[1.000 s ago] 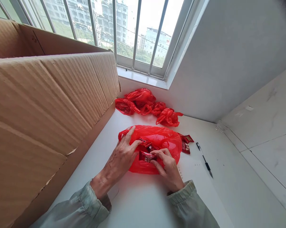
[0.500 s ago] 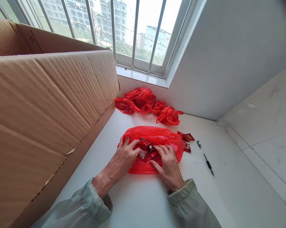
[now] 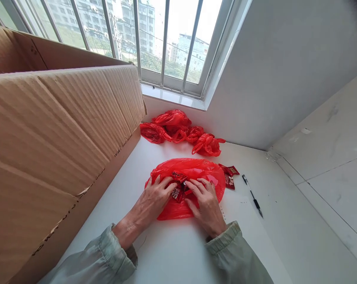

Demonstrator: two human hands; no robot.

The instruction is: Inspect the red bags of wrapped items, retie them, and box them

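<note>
A thin red plastic bag (image 3: pixel 193 167) lies spread on the white table, with several small red printed packets (image 3: pixel 178 176) in its middle. My left hand (image 3: pixel 156 195) rests over the bag's left side, fingers spread and bent, the thumb touching a packet with a white pattern (image 3: pixel 176 193). From the right, my right hand (image 3: pixel 204 201) lies over the packets with its fingers stretched and its thumb apart. Both hands are open, and their fingertips partly cover the packets. Beside the bag's right edge lie more red packets (image 3: pixel 230 181).
A large cardboard box (image 3: pixel 62 126) stands close on the left. Several knotted red plastic bags (image 3: pixel 172 122) lie along the wall below the barred window (image 3: pixel 166 47). To the right is a black-and-clear pen (image 3: pixel 252 196) on the white table (image 3: pixel 172 248).
The view has shifted slightly, moving the scene a little to the left. Both hands stay over the packets in the bag, with only small finger movements.
</note>
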